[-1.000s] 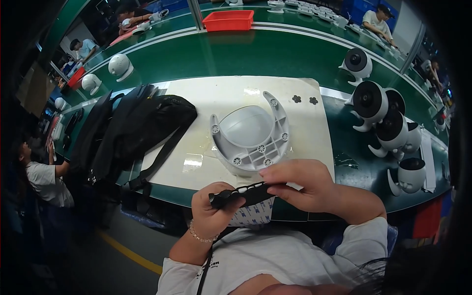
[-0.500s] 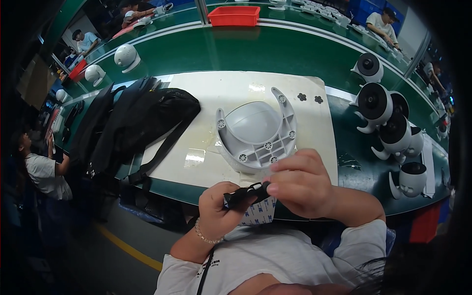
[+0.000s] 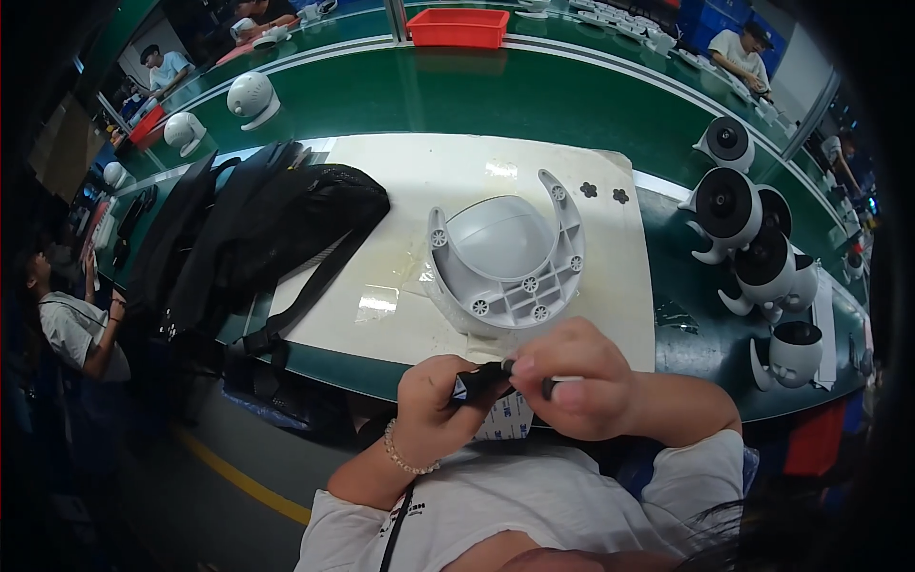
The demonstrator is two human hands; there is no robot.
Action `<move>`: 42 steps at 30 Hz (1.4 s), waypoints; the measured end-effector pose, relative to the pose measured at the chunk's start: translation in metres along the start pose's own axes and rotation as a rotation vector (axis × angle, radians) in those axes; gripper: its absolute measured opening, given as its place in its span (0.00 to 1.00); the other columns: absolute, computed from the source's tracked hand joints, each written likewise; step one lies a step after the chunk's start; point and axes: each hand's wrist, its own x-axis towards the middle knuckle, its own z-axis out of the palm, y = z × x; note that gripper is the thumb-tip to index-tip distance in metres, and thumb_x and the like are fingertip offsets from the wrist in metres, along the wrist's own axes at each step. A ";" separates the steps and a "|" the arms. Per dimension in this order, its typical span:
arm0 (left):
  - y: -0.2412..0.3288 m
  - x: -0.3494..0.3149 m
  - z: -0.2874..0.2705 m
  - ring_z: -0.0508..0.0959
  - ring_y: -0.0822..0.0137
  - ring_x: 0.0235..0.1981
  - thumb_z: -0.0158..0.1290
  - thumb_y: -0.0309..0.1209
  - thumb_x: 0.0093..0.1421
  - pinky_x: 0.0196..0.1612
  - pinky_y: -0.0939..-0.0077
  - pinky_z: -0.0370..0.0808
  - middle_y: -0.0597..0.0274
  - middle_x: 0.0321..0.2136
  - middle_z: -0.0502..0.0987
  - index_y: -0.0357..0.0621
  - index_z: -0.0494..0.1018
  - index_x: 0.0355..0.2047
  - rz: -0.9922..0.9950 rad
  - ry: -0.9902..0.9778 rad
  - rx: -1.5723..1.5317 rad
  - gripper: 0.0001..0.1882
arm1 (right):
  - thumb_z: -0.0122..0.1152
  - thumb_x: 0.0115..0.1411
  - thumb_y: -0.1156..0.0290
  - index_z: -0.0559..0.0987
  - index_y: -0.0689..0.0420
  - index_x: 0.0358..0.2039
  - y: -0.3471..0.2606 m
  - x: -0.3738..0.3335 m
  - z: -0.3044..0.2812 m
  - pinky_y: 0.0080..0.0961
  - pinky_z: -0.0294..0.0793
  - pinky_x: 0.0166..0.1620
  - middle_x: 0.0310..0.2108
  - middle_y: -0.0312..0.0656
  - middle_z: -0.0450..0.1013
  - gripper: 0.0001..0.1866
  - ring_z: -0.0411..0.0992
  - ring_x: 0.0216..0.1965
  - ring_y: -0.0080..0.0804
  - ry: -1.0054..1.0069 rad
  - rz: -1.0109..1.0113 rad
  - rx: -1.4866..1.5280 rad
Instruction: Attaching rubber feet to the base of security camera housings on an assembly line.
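Observation:
In front of my chest, my left hand (image 3: 431, 405) is closed around a small black piece (image 3: 478, 381) whose exact kind I cannot make out. At its far end, the fingertips of my right hand (image 3: 591, 381) pinch a tiny dark bit. A small black-and-white part (image 3: 560, 383) shows under the right fingers. Below the hands a white sheet with blue print (image 3: 507, 419), like adhesive backing, is partly hidden. Just beyond them, a white plastic shell with two curved prongs and a ribbed underside (image 3: 500, 253) lies on a cream board (image 3: 381, 162).
Two dark flower-shaped pads (image 3: 589, 190) lie on the board's right. A black bag (image 3: 276, 219) covers its left side. Several white units with black round fronts (image 3: 729, 198) stand at right. White domed housings (image 3: 253, 98) and a red tray (image 3: 457, 29) are farther back. Other people work around.
My right hand has lowered slightly and turned, with its fingertips now at the black piece's end. The small black-and-white part has come into sight under the right fingers.

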 end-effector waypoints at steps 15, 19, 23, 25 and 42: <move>-0.018 -0.002 -0.007 0.74 0.62 0.36 0.61 0.22 0.37 0.32 0.74 0.72 0.53 0.44 0.68 0.41 0.75 0.30 0.240 0.074 0.116 0.16 | 0.52 0.47 0.90 0.53 0.50 0.54 0.043 0.028 -0.051 0.19 0.68 0.39 0.43 0.45 0.60 0.36 0.64 0.35 0.26 0.147 0.308 -0.011; -0.030 0.008 -0.004 0.73 0.60 0.40 0.58 0.22 0.35 0.33 0.74 0.73 0.51 0.53 0.62 0.44 0.77 0.31 0.356 0.035 0.225 0.17 | 0.48 0.50 0.88 0.51 0.51 0.57 0.060 0.044 -0.060 0.17 0.67 0.38 0.45 0.45 0.56 0.35 0.64 0.36 0.23 0.217 0.531 0.131; -0.039 0.011 -0.002 0.73 0.58 0.38 0.56 0.22 0.31 0.33 0.73 0.72 0.53 0.53 0.62 0.44 0.77 0.31 0.381 0.018 0.331 0.20 | 0.48 0.50 0.88 0.51 0.51 0.57 0.063 0.053 -0.060 0.17 0.68 0.38 0.46 0.46 0.56 0.35 0.64 0.35 0.22 0.190 0.747 0.237; -0.043 0.010 -0.002 0.74 0.58 0.37 0.55 0.22 0.31 0.33 0.72 0.72 0.54 0.53 0.62 0.43 0.77 0.31 0.390 0.017 0.331 0.20 | 0.48 0.50 0.88 0.51 0.51 0.56 0.063 0.054 -0.060 0.17 0.69 0.38 0.46 0.46 0.56 0.35 0.65 0.34 0.21 0.154 0.796 0.259; -0.050 0.012 -0.001 0.73 0.65 0.24 0.54 0.22 0.32 0.25 0.74 0.68 0.56 0.54 0.61 0.42 0.77 0.29 0.434 -0.007 0.307 0.17 | 0.49 0.51 0.87 0.52 0.52 0.56 0.052 0.055 -0.064 0.19 0.70 0.37 0.46 0.47 0.64 0.33 0.71 0.37 0.29 -0.060 0.638 -0.174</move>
